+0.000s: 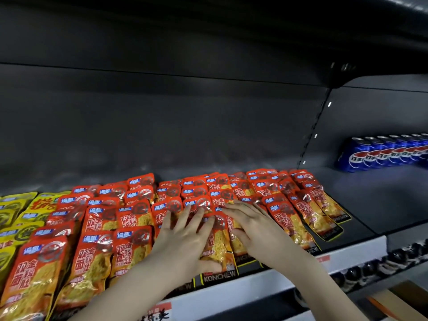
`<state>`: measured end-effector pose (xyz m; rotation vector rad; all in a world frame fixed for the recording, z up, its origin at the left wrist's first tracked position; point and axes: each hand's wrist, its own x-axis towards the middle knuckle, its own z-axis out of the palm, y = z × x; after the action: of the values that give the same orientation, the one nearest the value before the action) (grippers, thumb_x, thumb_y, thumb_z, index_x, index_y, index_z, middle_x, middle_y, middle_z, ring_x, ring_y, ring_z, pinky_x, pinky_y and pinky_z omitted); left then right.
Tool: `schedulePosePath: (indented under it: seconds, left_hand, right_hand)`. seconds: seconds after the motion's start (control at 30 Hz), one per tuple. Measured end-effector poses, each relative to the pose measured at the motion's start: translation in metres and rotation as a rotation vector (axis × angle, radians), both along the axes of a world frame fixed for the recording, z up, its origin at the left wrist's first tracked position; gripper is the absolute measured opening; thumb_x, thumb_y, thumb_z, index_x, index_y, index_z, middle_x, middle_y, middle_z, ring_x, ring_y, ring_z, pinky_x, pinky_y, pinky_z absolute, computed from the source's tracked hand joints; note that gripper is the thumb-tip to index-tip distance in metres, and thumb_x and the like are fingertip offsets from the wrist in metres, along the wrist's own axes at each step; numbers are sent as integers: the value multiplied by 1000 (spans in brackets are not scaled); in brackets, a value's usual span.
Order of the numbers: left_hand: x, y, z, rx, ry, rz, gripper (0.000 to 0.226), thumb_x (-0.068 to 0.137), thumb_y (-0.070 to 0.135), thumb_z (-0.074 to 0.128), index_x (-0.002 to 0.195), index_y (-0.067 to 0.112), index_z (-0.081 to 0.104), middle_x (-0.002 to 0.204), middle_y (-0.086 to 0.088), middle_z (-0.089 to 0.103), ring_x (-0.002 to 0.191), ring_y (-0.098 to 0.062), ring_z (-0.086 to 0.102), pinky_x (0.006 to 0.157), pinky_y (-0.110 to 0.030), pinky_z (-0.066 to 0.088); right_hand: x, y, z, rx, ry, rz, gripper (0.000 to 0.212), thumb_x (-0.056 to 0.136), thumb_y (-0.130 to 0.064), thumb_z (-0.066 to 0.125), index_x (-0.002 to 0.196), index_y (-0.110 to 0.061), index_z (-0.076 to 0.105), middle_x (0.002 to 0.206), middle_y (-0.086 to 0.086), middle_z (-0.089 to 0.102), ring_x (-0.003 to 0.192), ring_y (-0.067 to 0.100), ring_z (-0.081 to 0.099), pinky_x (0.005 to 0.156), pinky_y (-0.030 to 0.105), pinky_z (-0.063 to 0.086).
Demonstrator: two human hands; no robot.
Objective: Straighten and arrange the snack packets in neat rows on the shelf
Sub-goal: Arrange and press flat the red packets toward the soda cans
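Blue cola cans [384,154] are standing in a tight row at the far right, against the dark back panel [162,117]. A slotted upright strip [316,128] is running down that panel beside them. Blurred dark goods [379,265] are sitting on the level below.

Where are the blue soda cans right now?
The blue soda cans stand in a row at the far right of the head view, against the shelf's back wall, apart from the red snack packets.
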<state>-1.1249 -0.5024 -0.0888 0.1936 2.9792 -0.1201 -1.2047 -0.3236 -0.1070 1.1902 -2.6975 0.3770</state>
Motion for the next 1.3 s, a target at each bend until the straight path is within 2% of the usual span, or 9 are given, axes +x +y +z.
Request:
schedulePosePath:
  seconds: [0.23, 0.43, 0.5, 0.63, 0.73, 0.93, 1.1, 1.23, 1.3]
  left_hand:
    - [3, -4, 4, -24, -56, 40, 98, 80, 73, 37, 146, 27, -18, 156, -4, -21, 141, -28, -27, 113, -56, -9]
    - [7, -4, 7, -32, -101, 81, 97, 82, 71, 37, 146, 26, -19, 155, -5, -23, 140, -28, -28, 115, -53, -6]
    - [7, -2, 11, -14, -93, 81, 94, 84, 70, 35, 146, 25, -20, 155, -6, -24, 140, -26, -29, 115, -52, -6]
    - [1, 17, 21, 42, 53, 5, 96, 71, 80, 6, 146, 26, -20, 155, 0, -24, 132, -13, -34, 115, -47, -6]
    - [-10, 40, 22, 82, 84, -58, 83, 89, 65, 27, 149, 21, -9, 157, 0, -17, 141, -16, -25, 117, -44, -5]
    - [-35, 76, 4, 71, 58, -112, 86, 89, 63, 34, 150, 14, -3, 158, -6, -11, 144, -23, -17, 117, -49, 0]
    - [-40, 81, -2, 66, 48, -94, 86, 88, 67, 29, 150, 16, -4, 158, -8, -11, 144, -26, -17, 116, -52, -2]
    - [-42, 82, -2, 77, 56, -82, 86, 88, 67, 30, 149, 19, -8, 158, -5, -13, 144, -26, -18, 117, -53, -3]
    - [-44, 84, -2, 85, 52, -80, 86, 88, 66, 32, 149, 20, -8, 158, -4, -14, 144, -27, -19, 116, -54, -4]
  right_hand:
    - [1, 6, 0, 11, -51, 0, 60, 92, -32, 54, 146, -29, 27, 152, -17, 23, 142, -1, 7, 120, 35, 5]
    - [8, 5, -2, -1, -60, 36, 60, 91, -27, 51, 146, -26, 26, 152, -14, 21, 142, -1, 3, 117, 25, -3]
    - [10, 5, -2, -57, -58, 38, 58, 92, -28, 50, 145, -26, 28, 154, -14, 16, 143, 0, 2, 117, 26, 2]
    - [8, 21, 3, -258, -2, -89, 48, 94, -28, 50, 140, -23, 39, 149, -11, 25, 139, 5, 15, 112, 23, 22]
    - [1, 44, 3, -236, 21, -196, 42, 93, -27, 53, 134, -21, 47, 143, -6, 36, 134, 12, 26, 111, 30, 30]
    - [0, 64, -4, -71, -81, -218, 74, 75, -60, 25, 139, -29, 41, 144, -13, 36, 135, 12, 29, 115, 39, 23]
    - [-2, 66, -7, -58, -92, -219, 73, 76, -57, 20, 142, -30, 36, 146, -16, 33, 137, 9, 26, 116, 41, 21]
    - [-2, 67, -5, -76, -76, -229, 51, 91, -42, 39, 141, -27, 39, 145, -12, 36, 135, 11, 29, 116, 40, 22]
    - [-2, 72, -5, -113, -35, -284, 56, 87, -48, 29, 138, -27, 43, 144, -11, 38, 134, 13, 31, 113, 39, 27]
